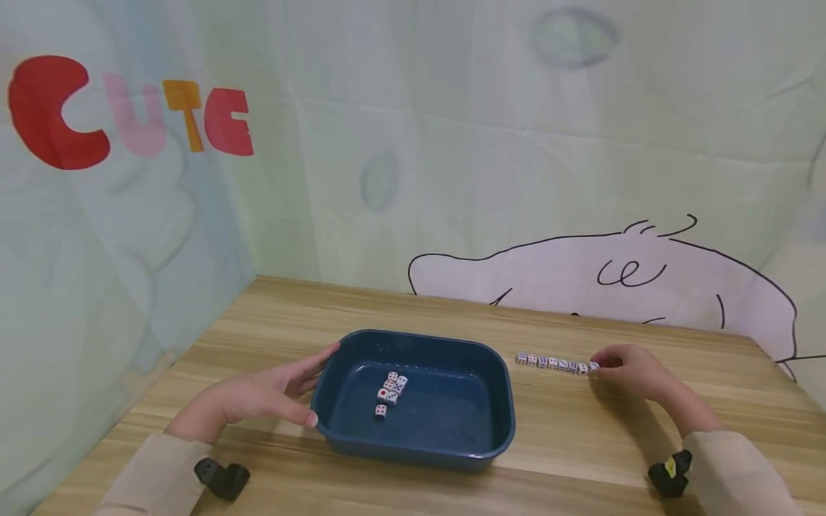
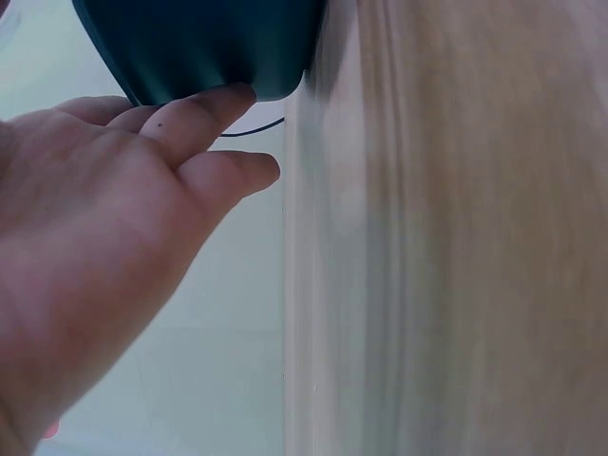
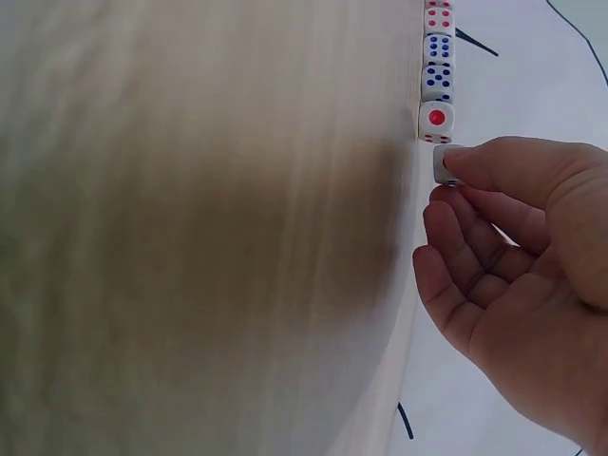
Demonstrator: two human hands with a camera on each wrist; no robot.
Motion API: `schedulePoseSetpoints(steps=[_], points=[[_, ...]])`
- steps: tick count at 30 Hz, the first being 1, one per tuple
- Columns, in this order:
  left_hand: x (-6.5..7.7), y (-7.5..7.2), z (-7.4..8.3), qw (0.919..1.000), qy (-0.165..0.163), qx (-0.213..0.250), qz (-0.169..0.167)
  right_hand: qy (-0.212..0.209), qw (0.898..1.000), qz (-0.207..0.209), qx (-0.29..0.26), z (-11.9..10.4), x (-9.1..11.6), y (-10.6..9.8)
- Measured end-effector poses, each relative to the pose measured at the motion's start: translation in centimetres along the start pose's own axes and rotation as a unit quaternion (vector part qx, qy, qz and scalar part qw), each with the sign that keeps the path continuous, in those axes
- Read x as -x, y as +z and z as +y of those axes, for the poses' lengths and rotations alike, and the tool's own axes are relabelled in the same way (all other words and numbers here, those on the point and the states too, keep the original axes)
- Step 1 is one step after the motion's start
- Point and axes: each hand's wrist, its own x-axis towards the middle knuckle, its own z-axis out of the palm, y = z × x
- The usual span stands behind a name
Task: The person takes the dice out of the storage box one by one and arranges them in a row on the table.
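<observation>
My right hand (image 1: 635, 369) pinches a white die (image 3: 444, 164) between thumb and fingertips, at the right end of a row of dice (image 1: 553, 363). In the right wrist view a narrow gap shows between this die and the nearest die in the row, whose face has one red dot (image 3: 437, 118). My left hand (image 1: 264, 394) rests against the left side of a dark blue rectangular tray (image 1: 419, 454), fingers extended along its wall and thumb at the near left corner. Several loose dice (image 1: 389, 389) lie inside the tray, left of its middle.
The wood-grain tabletop (image 1: 574, 437) carries the tray and the row to its right. Behind and to the left hangs a pale printed cloth (image 1: 361, 143) meeting the table edges. Black wrist cameras (image 1: 222, 479) sit on both sleeves.
</observation>
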Motion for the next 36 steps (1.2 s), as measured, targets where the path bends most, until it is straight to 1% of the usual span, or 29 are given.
schedulePoseSetpoints(steps=[6,10,16,27,32,36], points=[[0.0,-0.03,-0.07,1.0,0.003,-0.004,-0.001,-0.022,1.0,-0.002,0.0,-0.24,-0.01,0.09],[-0.04,-0.03,-0.03,1.0,-0.001,-0.008,0.001,-0.018,1.0,-0.008,0.001,-0.34,0.05,0.01],[-0.05,0.0,0.04,1.0,-0.005,-0.005,0.002,-0.023,1.0,-0.007,0.003,-0.2,-0.03,0.01],[-0.05,0.02,0.09,1.0,-0.003,-0.007,0.002,-0.014,1.0,-0.014,0.002,0.16,-0.25,0.24],[-0.03,-0.01,0.02,1.0,-0.003,-0.002,0.0,-0.013,1.0,-0.014,0.0,0.11,-0.22,0.28],[-0.05,-0.01,-0.01,1.0,-0.004,-0.007,0.001,-0.01,1.0,-0.012,0.003,0.0,-0.16,0.21]])
